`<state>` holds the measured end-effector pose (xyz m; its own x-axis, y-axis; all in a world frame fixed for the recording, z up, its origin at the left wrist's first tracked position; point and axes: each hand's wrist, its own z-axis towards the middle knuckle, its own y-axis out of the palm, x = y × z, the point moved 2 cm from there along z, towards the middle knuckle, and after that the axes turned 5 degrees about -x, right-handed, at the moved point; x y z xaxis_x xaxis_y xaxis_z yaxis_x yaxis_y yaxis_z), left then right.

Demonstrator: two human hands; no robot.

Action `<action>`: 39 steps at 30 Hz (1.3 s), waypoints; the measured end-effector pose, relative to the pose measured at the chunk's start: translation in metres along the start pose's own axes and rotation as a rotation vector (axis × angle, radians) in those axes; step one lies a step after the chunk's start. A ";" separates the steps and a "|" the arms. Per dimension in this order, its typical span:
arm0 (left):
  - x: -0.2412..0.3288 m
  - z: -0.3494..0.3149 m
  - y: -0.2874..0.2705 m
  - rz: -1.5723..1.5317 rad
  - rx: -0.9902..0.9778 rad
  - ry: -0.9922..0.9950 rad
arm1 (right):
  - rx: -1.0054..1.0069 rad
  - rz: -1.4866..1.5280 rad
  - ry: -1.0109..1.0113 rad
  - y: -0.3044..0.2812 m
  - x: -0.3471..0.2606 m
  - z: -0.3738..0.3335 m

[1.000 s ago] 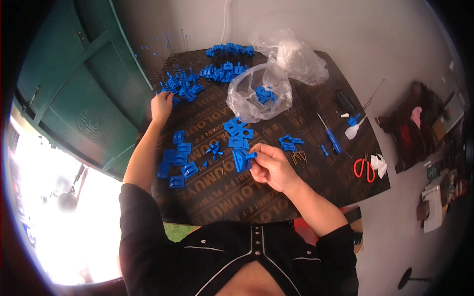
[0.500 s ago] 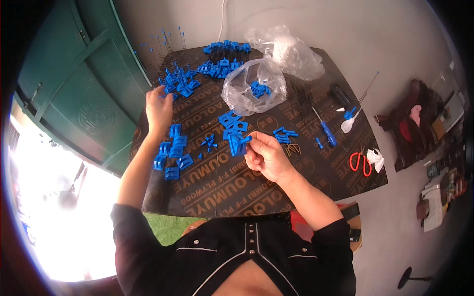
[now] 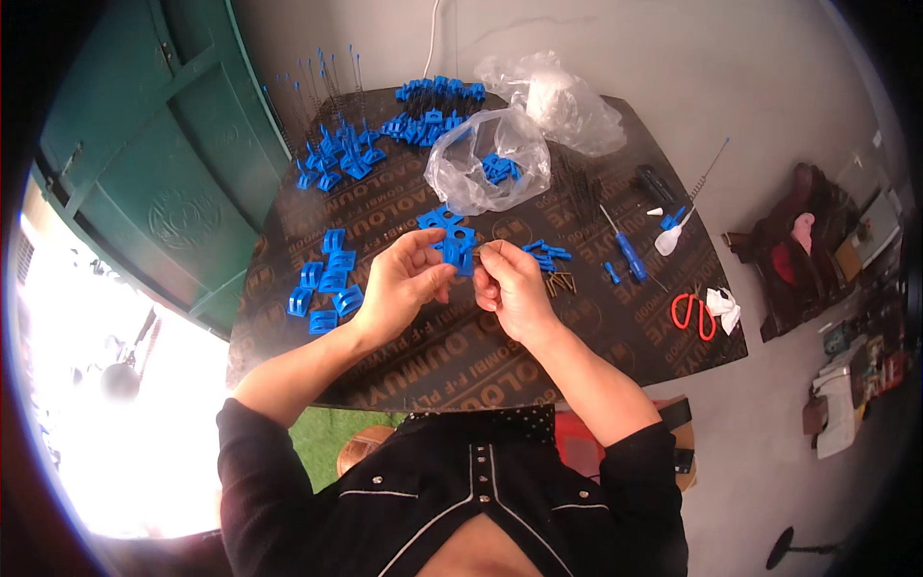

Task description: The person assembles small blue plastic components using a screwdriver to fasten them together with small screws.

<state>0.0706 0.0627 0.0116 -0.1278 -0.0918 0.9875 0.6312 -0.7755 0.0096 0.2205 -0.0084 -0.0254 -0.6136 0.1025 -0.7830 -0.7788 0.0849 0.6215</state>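
Observation:
In the middle of the table, my two hands meet at a blue plastic part (image 3: 459, 258). My right hand (image 3: 514, 293) has its fingers closed on the part's right side. The fingers of my left hand (image 3: 399, 288) are bent round its left side, with the thumb against it. Just beyond it lie flat blue plates with round holes (image 3: 435, 217). Left of my left hand sit several blue curved pieces (image 3: 333, 280). Close to my right hand are small blue pegs (image 3: 551, 253) and brass-coloured screws (image 3: 561, 283).
An open clear bag (image 3: 488, 163) holds blue parts, with another plastic bag (image 3: 567, 106) behind it. Blue bases with upright springs (image 3: 341, 149) stand far left. On the right lie a blue screwdriver (image 3: 630, 255), red-handled scissors (image 3: 694, 313) and a white-tipped bottle (image 3: 670, 238).
My left hand has come from the blue bases at the far left to the blue part in my right hand. My right hand stays near the middle of the table.

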 end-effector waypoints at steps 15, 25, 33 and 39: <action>-0.030 0.000 -0.015 -0.410 0.080 -0.175 | -0.010 -0.360 -0.084 0.008 -0.002 -0.001; -0.031 -0.013 -0.007 -0.394 0.043 -0.171 | -0.003 -0.821 -0.263 0.018 -0.001 -0.005; -0.037 -0.015 -0.012 -0.404 0.071 -0.190 | -0.040 -0.847 -0.265 0.019 0.003 -0.005; -0.036 -0.015 -0.015 -0.484 0.078 -0.199 | -0.064 -0.877 -0.323 0.016 0.003 -0.005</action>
<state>0.0542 0.0678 -0.0263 -0.2758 0.3918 0.8778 0.5920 -0.6502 0.4762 0.2050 -0.0116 -0.0178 0.2546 0.2989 -0.9197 -0.9578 0.2089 -0.1972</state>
